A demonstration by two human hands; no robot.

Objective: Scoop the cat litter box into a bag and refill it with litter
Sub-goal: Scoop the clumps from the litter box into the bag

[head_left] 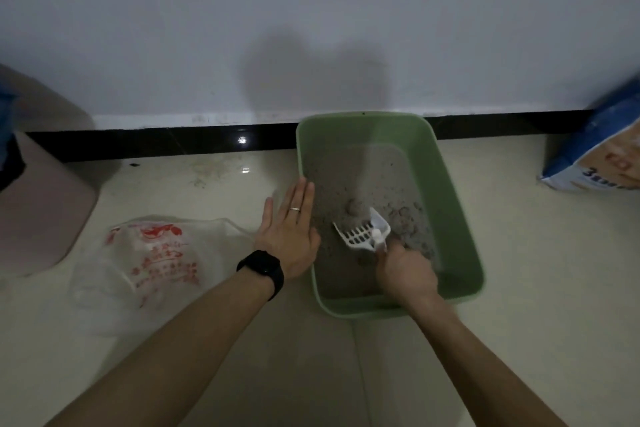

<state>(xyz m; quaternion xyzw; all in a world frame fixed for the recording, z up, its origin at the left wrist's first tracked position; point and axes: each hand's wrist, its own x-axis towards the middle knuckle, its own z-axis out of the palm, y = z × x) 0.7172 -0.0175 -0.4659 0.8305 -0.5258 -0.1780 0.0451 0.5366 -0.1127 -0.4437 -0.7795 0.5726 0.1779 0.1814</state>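
A green litter box (453, 204) stands on the tiled floor against the wall, with grey litter (346, 177) and several clumps in it. My right hand (405, 270) grips the handle of a white slotted scoop (363, 232), whose blade lies on the litter near a clump (355, 208). My left hand (291, 232) lies flat with straight fingers against the box's left rim. A clear plastic bag with red print (152, 263) lies on the floor left of the box.
A blue and white litter sack (602, 149) leans at the far right by the wall. A pinkish bin (38, 191) stands at the far left. A black skirting strip runs along the wall's base behind the box.
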